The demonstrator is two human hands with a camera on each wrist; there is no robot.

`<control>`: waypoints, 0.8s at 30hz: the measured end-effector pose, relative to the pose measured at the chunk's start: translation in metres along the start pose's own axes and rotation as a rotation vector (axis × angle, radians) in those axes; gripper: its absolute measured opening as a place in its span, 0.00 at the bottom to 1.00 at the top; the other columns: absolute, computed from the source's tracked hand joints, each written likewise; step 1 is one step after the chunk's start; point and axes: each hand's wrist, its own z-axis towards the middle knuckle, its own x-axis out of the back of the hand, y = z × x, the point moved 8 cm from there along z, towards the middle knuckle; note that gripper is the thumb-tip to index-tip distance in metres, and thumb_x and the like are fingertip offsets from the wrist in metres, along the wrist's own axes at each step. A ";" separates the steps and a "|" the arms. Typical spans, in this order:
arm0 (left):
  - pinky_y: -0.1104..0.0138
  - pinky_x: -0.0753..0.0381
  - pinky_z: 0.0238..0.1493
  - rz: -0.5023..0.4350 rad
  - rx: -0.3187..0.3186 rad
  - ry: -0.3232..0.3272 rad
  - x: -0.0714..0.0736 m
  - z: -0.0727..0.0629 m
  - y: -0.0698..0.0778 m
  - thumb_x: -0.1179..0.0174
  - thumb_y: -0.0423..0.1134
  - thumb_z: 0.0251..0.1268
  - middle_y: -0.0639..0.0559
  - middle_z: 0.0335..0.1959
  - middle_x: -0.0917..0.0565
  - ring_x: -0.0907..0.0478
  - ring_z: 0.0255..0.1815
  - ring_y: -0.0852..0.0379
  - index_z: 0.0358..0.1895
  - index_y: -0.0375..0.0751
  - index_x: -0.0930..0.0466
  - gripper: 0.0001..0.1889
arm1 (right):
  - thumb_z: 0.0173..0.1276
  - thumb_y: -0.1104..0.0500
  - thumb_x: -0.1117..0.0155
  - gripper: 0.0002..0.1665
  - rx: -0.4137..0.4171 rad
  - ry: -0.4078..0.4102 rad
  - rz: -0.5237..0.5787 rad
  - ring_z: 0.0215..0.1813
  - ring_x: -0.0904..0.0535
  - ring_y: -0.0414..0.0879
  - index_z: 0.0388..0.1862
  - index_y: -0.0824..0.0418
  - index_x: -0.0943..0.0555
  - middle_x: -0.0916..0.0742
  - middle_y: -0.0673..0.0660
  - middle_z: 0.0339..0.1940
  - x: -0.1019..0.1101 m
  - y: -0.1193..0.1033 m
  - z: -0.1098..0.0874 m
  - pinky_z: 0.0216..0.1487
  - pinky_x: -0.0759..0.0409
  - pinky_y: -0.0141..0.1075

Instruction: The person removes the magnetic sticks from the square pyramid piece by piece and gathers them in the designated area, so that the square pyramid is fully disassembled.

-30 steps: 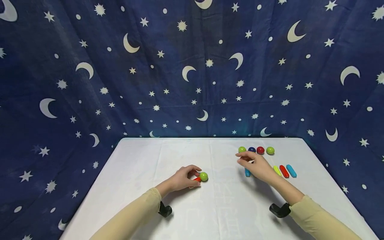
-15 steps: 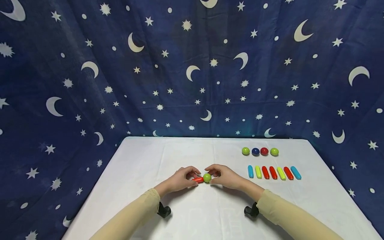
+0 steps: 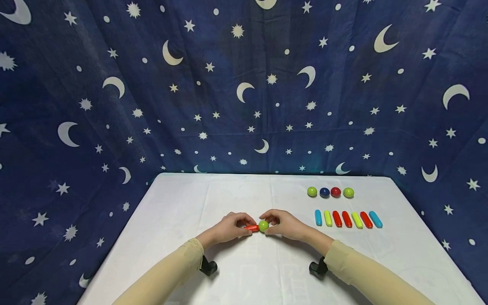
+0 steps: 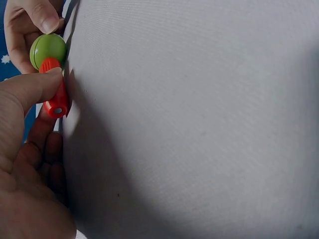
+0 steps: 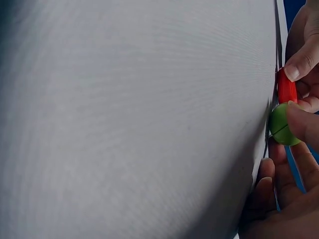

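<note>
My left hand (image 3: 228, 228) pinches a short red magnetic rod (image 3: 252, 228) between thumb and fingers, low over the white table. In the left wrist view a small silver disc shows in the near end of the rod (image 4: 60, 99). Against the rod's other end sits a green ball (image 3: 263, 226), touching it. The thumb and fingers of my right hand (image 3: 288, 225) hold that ball from the right. A seam line crosses the ball (image 5: 280, 122) in the right wrist view. Rod and ball lie in one line between the two hands.
At the back right, a green ball (image 3: 312, 192), a blue ball (image 3: 324, 192), a red ball (image 3: 335, 192) and another green ball (image 3: 348, 192) form a row. Nearer stands a row of several blue, yellow and red rods (image 3: 347, 220). A dark star-and-moon cloth (image 3: 244, 106) hangs behind the table.
My right hand has come left and down from above the rods and balls at the right to the green ball. The left hand keeps the red rod in nearly the same place.
</note>
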 end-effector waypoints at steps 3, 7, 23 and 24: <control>0.55 0.35 0.56 -0.004 0.010 0.000 0.000 0.000 -0.001 0.27 0.44 0.63 0.68 0.42 0.15 0.29 0.50 0.57 0.50 0.58 0.13 0.13 | 0.63 0.61 0.23 0.24 -0.001 -0.005 0.001 0.49 0.24 0.49 0.59 0.60 0.17 0.16 0.50 0.46 -0.001 0.002 0.001 0.52 0.26 0.40; 0.57 0.34 0.55 -0.019 0.009 -0.005 -0.001 0.000 -0.003 0.27 0.44 0.63 0.66 0.42 0.15 0.28 0.49 0.58 0.49 0.58 0.12 0.12 | 0.62 0.61 0.23 0.23 -0.008 -0.005 0.003 0.48 0.25 0.49 0.56 0.59 0.16 0.16 0.50 0.45 -0.002 0.005 0.001 0.50 0.27 0.40; 0.65 0.28 0.46 -0.073 -0.022 -0.041 -0.003 0.004 0.001 0.27 0.38 0.63 0.63 0.40 0.14 0.24 0.40 0.62 0.48 0.53 0.11 0.11 | 0.63 0.59 0.23 0.20 0.006 -0.008 0.032 0.47 0.24 0.48 0.54 0.56 0.16 0.15 0.52 0.45 -0.002 0.004 -0.001 0.50 0.26 0.40; 0.66 0.28 0.46 -0.069 -0.022 -0.041 -0.003 0.004 0.001 0.27 0.38 0.63 0.63 0.40 0.14 0.24 0.40 0.62 0.48 0.53 0.11 0.11 | 0.63 0.59 0.23 0.20 0.007 -0.009 0.028 0.47 0.24 0.48 0.54 0.56 0.16 0.15 0.51 0.45 -0.002 0.004 -0.001 0.50 0.26 0.40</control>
